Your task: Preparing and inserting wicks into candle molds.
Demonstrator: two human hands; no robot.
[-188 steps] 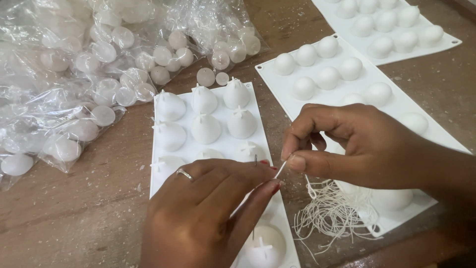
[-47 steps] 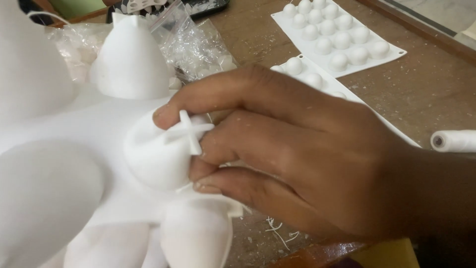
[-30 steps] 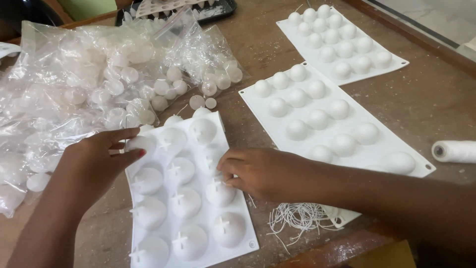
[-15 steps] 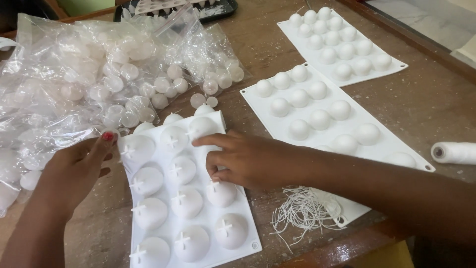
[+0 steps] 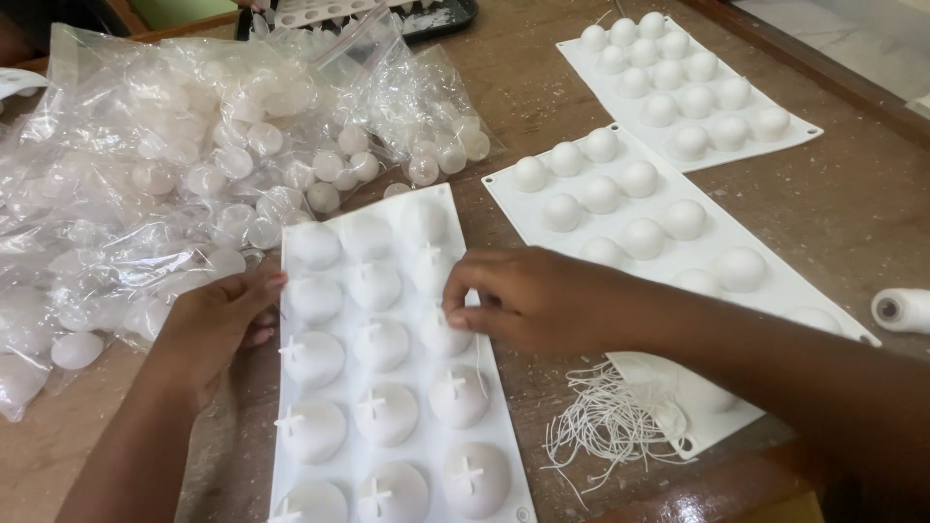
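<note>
A white silicone mold (image 5: 497, 416) with several rounded domes, each topped by a cross-shaped slit, lies flat on the wooden table in front of me. My left hand (image 5: 218, 324) grips its left edge, thumb against the rim. My right hand (image 5: 528, 295) reaches over the mold's right column, fingertips pinched together at the top of one dome (image 5: 441, 334). A thin white wick strand (image 5: 479, 356) hangs from that pinch. A loose bundle of cut wick strands (image 5: 605, 426) lies right of the mold, under my right forearm.
Clear plastic bags of white wax balls (image 5: 194, 165) are heaped at the left and back. Two more white dome molds (image 5: 639, 203) (image 5: 688, 87) lie at the right. A spool of white thread (image 5: 901, 310) sits at the far right. A dark tray (image 5: 426, 15) is at the back.
The mold was lifted close to the camera, then laid back down and straightened. My left hand slid down its left edge; my right hand moved to a dome in the right column.
</note>
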